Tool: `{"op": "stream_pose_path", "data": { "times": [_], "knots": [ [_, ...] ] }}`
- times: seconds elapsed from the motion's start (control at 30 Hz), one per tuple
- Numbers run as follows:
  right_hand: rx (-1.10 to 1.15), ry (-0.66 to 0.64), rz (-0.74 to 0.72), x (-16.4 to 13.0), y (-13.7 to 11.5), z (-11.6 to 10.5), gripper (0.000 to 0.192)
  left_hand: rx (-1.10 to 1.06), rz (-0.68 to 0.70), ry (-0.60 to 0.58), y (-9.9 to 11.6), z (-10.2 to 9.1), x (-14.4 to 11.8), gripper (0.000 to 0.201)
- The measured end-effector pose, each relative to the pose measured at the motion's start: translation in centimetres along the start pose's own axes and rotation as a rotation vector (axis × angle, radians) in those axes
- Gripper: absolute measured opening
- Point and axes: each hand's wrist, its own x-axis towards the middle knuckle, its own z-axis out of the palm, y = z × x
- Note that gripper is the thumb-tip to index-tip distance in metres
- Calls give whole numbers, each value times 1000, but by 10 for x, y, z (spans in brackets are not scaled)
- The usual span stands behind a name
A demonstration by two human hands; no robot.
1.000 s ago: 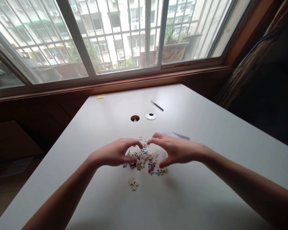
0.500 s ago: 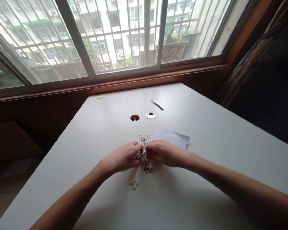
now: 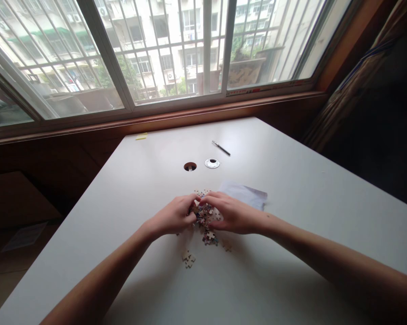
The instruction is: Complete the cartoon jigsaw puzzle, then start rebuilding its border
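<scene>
Puzzle pcs (image 3: pixel 205 212), small knobbed cardboard bits w/ colour print, heaped mid-table (image 3: pixel 291 271) (matte white top). Left hand (image 3: pixel 171 219) + right hand (image 3: pixel 232 214) cupped round the heap, fingertips nearly meeting; grip itself hidden, can't tell. Stray pcs (image 3: pixel 189 259) nearer the body. Pale sheet (image 3: pixel 247 195) partly behind right hand. Pen (image 3: pixel 221 148) far side, no text legible.

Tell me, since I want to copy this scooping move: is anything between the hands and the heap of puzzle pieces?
Nothing visible is. The left hand and right hand already cup the heap of puzzle pieces from both sides, fingers touching it. A few stray pieces lie nearer the person, outside the hands, and the plastic bag lies just beyond the right hand.
</scene>
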Motion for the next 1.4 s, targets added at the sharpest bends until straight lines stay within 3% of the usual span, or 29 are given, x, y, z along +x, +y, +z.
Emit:
{"op": "stream_pose_path", "data": {
  "times": [0.17,0.37,0.6,0.8,1.0,1.2,1.3,1.4],
  "knots": [
    [-41,14,50,2,2,11,35,104,27,-16,5,8,-2,50],
    [20,30,62,2,1,18,23,100,-53,21,2,18,3,18],
    [61,46,14,0,-1,12,16,71,-7,-2,8,14,1,18],
    [171,42,10,1,-2,12,20,-132,-46,20,7,13,3,19],
    [337,82,159,4,1,6,8,-239,-127,6,0,3,5,18],
    [494,59,186,5,5,-1,19,-551,-169,-36,-1,-11,3,29],
    [512,39,172,4,6,-4,24,-533,-203,-3,1,-14,1,32],
    [511,6,134,3,3,-10,30,-432,-190,33,5,-17,0,21]
  ]
}}
